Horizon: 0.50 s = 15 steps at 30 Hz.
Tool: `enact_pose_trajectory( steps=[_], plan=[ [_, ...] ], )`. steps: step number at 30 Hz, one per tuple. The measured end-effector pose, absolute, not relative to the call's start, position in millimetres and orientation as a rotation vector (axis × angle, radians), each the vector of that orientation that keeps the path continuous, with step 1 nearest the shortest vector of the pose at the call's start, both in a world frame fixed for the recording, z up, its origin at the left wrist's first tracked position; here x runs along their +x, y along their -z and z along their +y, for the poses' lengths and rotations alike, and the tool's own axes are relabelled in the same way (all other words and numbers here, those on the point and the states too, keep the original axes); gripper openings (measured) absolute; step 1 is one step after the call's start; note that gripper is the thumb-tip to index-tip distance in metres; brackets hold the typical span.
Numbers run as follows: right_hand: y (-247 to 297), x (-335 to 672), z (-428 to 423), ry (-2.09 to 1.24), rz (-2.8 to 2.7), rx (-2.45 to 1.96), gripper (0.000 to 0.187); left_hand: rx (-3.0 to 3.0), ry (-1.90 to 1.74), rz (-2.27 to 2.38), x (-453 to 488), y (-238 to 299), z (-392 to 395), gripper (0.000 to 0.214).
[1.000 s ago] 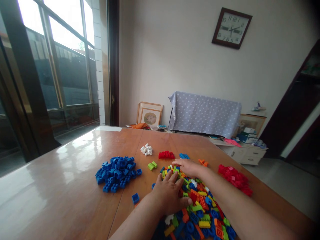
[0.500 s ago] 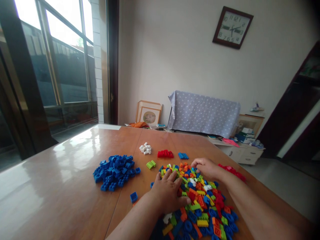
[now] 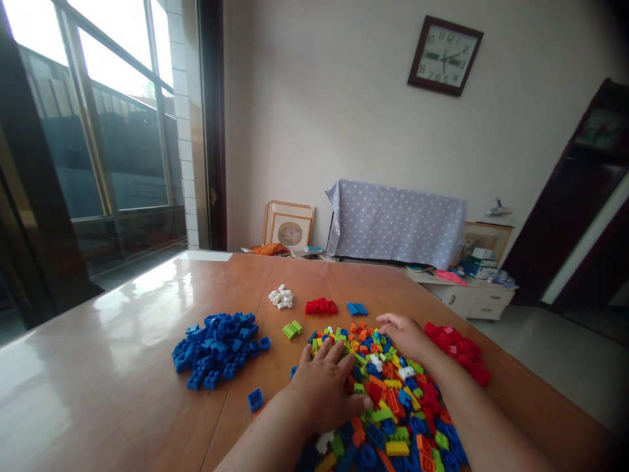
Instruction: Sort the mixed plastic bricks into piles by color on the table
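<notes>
A large mixed heap of toy building bricks in blue, red, orange, green, yellow and white covers the near part of the table. My left hand rests on the heap's left side, palm down with its fingers spread, holding nothing visible. At the far right edge of the heap is my right hand, its fingers bent and pressed together; whatever they hold, if anything, is hidden. Beyond the heap lie a few light-green bricks, a row of red bricks, small blue bricks and white bricks.
A pile of blue bricks sits on the wooden table to the left, with a single blue brick nearer me. Red pieces are heaped beyond my right forearm. A cloth-covered object stands behind the table.
The view has shifted slightly to the right, bringing more of the red heap into sight. Both hands stay at nearly the same places on the brick heap.
</notes>
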State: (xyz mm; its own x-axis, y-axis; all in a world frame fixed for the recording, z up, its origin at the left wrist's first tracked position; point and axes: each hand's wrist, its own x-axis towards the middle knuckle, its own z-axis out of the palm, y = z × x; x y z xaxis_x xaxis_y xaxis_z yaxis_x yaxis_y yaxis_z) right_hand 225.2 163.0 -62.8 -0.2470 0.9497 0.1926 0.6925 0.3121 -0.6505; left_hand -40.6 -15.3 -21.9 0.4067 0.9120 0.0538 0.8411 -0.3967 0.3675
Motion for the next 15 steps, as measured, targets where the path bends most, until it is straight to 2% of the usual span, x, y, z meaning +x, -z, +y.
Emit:
enact_pose_trajectory(
  steps=[9,15],
  plan=[
    [63,231,158,-0.512,-1.953,-1.414,0.042,2.395,-0.351,1.527,-41,23,-13,0.078],
    [72,229,161,-0.598,-2.105,-1.351,0.048,2.385,-0.341,1.527,-41,22,-13,0.077]
  ],
)
